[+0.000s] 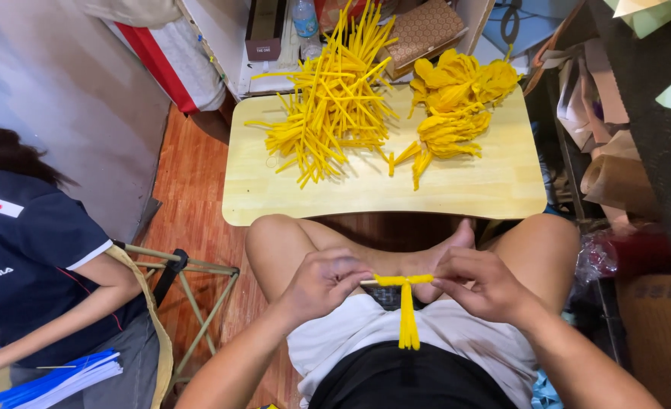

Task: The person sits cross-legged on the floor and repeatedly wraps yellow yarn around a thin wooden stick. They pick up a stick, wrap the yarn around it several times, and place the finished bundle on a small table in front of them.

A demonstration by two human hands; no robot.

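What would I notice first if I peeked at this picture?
All the bright yellow: a messy heap of thin yellow sticks on the far left of the pale wooden table, with frilly yellow paper flowers beside it. Nearer, the left hand and right hand hold a yellow-wrapped stick over the lap.

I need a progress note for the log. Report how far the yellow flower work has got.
Done: a heap of finished yellow flowers lies on the right of the small wooden table. In hand: the left hand and right hand hold a yellow piece on a stick over the lap. Left: a larger pile of loose yellow strips beside the flowers.
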